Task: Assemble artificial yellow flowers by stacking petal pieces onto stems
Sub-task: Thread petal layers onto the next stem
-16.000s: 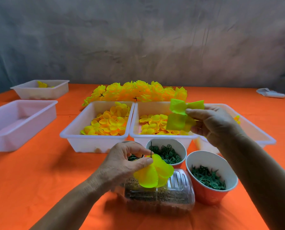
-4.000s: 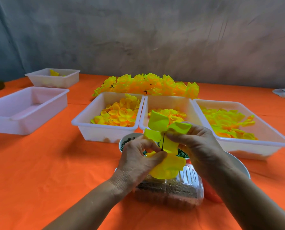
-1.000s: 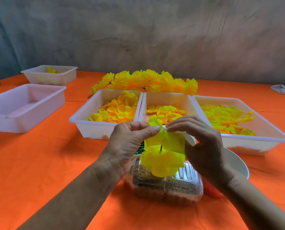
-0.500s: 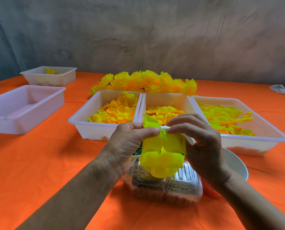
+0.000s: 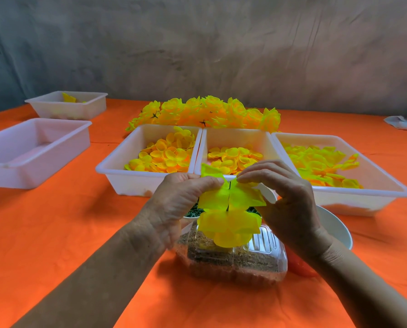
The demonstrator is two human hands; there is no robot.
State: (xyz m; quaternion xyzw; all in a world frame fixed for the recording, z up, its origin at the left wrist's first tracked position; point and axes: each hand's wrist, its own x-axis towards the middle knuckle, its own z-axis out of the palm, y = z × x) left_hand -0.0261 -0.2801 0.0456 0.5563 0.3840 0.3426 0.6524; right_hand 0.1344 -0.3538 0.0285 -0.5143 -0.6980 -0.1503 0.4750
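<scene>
Head view: left hand (image 5: pixel 174 200) and right hand (image 5: pixel 285 197) both pinch the upper petal piece (image 5: pixel 230 197), seemingly threading it down the stem (image 5: pixel 228 196).

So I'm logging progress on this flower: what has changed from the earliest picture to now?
The right hand brought its loose petal piece from above the trays down onto the stem; now both hands pinch it there, above the first petal layer. The left hand still holds the flower over the clear box. Trays unchanged.
</scene>
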